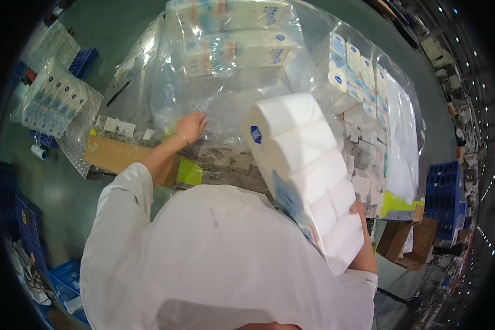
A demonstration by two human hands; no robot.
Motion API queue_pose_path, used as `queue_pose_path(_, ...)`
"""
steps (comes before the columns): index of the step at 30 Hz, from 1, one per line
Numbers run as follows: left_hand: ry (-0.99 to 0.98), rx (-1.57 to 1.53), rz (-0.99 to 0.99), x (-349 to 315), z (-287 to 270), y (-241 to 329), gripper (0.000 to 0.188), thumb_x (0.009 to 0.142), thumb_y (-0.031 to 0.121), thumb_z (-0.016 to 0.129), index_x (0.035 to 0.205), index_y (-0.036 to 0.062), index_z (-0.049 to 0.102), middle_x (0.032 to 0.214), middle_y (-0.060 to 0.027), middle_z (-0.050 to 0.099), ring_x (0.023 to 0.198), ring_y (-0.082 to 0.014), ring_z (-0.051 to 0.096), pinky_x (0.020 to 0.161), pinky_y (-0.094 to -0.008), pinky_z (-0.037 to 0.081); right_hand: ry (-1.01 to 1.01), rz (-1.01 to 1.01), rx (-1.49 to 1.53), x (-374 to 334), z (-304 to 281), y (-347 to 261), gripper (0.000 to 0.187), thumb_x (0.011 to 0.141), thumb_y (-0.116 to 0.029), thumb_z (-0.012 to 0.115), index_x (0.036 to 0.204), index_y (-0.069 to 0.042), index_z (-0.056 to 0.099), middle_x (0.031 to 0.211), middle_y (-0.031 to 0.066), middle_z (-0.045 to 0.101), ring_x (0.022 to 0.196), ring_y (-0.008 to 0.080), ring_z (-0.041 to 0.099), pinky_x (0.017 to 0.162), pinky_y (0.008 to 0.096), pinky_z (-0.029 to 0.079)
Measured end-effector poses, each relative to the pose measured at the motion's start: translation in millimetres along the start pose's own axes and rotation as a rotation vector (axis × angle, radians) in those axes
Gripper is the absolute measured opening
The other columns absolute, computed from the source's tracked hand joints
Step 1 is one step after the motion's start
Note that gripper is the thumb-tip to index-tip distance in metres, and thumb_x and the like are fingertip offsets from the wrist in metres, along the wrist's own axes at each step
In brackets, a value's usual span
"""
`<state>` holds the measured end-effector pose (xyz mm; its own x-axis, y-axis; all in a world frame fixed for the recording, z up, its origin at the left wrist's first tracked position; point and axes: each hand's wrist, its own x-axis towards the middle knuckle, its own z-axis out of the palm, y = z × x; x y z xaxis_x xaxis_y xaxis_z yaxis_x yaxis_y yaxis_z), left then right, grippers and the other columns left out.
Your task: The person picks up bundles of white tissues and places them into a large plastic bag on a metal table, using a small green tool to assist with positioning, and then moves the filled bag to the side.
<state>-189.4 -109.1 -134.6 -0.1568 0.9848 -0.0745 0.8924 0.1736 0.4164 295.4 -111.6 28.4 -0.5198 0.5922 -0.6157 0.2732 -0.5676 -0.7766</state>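
My right hand (358, 208) grips the near right side of a long white pack of toilet rolls (319, 170), most of its fingers hidden behind it. The pack is tilted, its far end up against the bag's opening side and its near end by my body. My left hand (191, 127) is closed at the near left edge of a large clear plastic bag (225, 102), seemingly pinching the film. Inside the bag's far part lie similar roll packs (231, 52) in rows, with slack film on their near side.
More roll packs (353, 82) stand at the table's right, beside a stack of clear plastic bags (402, 137). A black pen-like stick (119, 93) lies at the left. Cardboard (113, 157) covers part of the front edge. Below right sits an open carton (404, 242); blue crates (443, 192) stand beyond.
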Motion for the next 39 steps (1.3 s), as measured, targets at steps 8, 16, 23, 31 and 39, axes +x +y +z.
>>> queue_pose_path(8,0.217,-0.781,0.089,48,-140,89,0.041,0.082,0.041,0.054,0.079,0.0011,0.062,0.061,-0.0077,0.056,0.056,-0.0111,0.048,0.054,-0.0269,0.041,-0.365,0.131,-0.247,81,67,-61,0.064,0.071,-0.039,0.051,0.121,0.002,0.042,0.108,0.0166,0.056,0.093,0.0304,0.057,0.082,0.0407,0.047)
queue_pose_path(16,0.471,-0.405,0.670,-67,-177,111,0.012,0.076,0.019,0.063,0.085,0.0105,0.063,0.066,-0.0056,0.056,0.058,-0.0251,0.056,0.050,-0.0319,0.044,-0.190,0.014,0.176,106,86,-64,0.064,0.072,-0.039,0.051,0.120,0.002,0.042,0.107,0.0164,0.056,0.093,0.0302,0.057,0.082,0.0404,0.047)
queue_pose_path(23,0.571,-0.439,0.846,-72,-179,132,0.022,0.072,0.006,0.063,0.093,0.0100,0.064,0.055,-0.0044,0.045,0.045,-0.0196,0.044,0.041,-0.0284,0.034,0.100,-0.378,0.372,175,113,-164,0.047,0.085,-0.032,0.044,0.119,0.001,0.043,0.112,0.0166,0.052,0.099,0.0268,0.054,0.086,0.0368,0.046)
queue_pose_path(31,0.546,-0.600,0.841,-45,-180,148,0.018,0.074,0.010,0.062,0.092,0.0113,0.063,0.059,-0.0036,0.047,0.047,-0.0195,0.046,0.042,-0.0294,0.036,0.371,-1.161,-0.631,336,175,-225,0.042,0.086,-0.032,0.045,0.117,-0.002,0.047,0.106,0.0123,0.054,0.099,0.0225,0.052,0.083,0.0313,0.041)
queue_pose_path(39,0.308,-0.684,0.613,-29,-138,128,0.018,0.077,0.011,0.060,0.095,0.0118,0.064,0.063,-0.0063,0.051,0.053,-0.0206,0.049,0.048,-0.0296,0.038,0.477,-0.813,-0.898,359,164,-170,0.067,0.076,-0.025,0.062,0.128,0.002,0.031,0.119,0.0240,0.047,0.108,0.0329,0.048,0.091,0.0347,0.039)
